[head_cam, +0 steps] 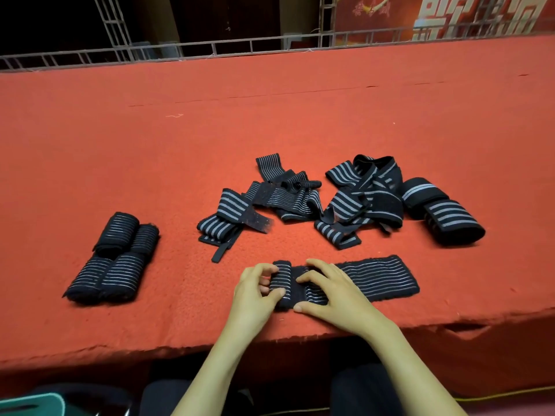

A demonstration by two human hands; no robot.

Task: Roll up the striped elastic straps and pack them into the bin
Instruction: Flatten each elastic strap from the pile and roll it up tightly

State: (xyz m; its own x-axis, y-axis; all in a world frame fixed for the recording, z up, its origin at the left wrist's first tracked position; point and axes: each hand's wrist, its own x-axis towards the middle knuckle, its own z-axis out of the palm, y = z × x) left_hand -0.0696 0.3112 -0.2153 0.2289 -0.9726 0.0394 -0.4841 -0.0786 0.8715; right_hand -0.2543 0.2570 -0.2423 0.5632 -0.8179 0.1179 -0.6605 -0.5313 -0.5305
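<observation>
Head — red cloth table (270, 115) w/ straps (300, 199), metal truss (214, 49) behind, dark rm.

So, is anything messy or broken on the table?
The loose straps in the middle lie in a tangled heap, unlike the neat rolls on the left. The near edge of the red cloth looks ragged and torn. The strap under the left hand and right hand looks fine.

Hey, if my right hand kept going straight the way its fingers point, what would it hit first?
The right hand points left and slightly away, so it meets the rolled end of the strap first, which its fingers touch. Just past that, likely the left hand gripping it.
</observation>
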